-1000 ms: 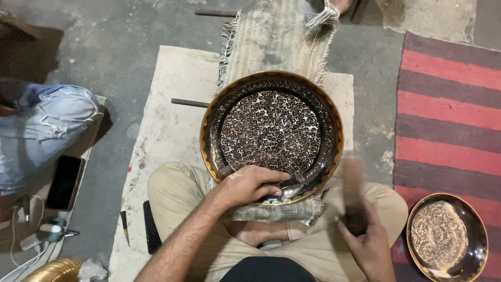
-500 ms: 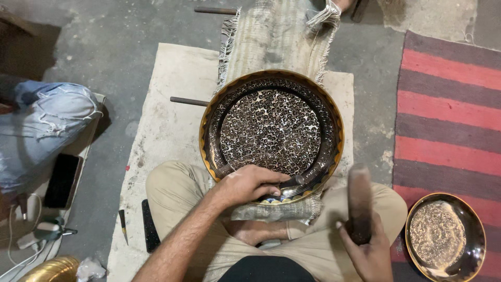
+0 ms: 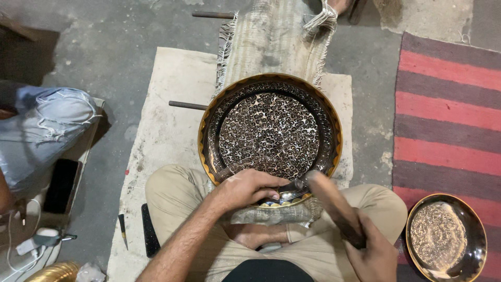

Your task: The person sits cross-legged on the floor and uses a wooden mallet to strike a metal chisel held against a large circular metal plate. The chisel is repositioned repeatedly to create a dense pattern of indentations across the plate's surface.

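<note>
Left hand [image 3: 249, 189], low centre: fingers closed round a small metal chisel [image 3: 292, 186], long axis roughly left-right, tip on the near rim of the large engraved brass tray [image 3: 271, 89]. Right hand [image 3: 371, 253], lower right: gripping a wooden mallet [image 3: 334, 206], head touching the chisel's end. Beyond: beige cloth [image 3: 162, 115], striped rug [image 3: 449, 120], smaller brass bowl [image 3: 472, 230], a seated person's jeans [image 3: 42, 136].

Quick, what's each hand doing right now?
Left hand: closed on a thin metal chisel against the round engraved brass tray.
Right hand: closed on a wooden mallet.
</note>
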{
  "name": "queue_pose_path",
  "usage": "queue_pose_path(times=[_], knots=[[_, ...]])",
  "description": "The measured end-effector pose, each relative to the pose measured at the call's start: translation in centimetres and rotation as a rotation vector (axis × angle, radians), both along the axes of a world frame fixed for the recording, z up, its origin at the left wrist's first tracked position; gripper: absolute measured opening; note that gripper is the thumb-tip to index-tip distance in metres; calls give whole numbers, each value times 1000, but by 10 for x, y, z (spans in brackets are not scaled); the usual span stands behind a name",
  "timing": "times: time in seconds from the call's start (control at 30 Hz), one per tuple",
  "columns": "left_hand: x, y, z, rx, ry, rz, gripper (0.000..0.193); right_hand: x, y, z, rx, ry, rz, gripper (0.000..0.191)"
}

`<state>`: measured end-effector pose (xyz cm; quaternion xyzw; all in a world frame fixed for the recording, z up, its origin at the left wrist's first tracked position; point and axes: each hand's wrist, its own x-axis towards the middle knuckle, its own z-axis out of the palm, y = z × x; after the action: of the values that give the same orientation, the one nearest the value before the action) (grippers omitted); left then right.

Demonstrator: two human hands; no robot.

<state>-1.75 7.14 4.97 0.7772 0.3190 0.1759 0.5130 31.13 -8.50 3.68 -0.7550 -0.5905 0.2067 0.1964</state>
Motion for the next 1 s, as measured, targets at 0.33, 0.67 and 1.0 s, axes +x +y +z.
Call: queue_pose_path(times=[0.33,0.67,1.0], knots=[[3,-2,3,-44,91,29,43,4,0,-6,-49,63,15,64],[4,-2,6,11,54,65,42,14,5,-1,11,139,-112,58],[5,-8,9,-2,42,153,41,-8,31,48,-64,-195,116,75]])
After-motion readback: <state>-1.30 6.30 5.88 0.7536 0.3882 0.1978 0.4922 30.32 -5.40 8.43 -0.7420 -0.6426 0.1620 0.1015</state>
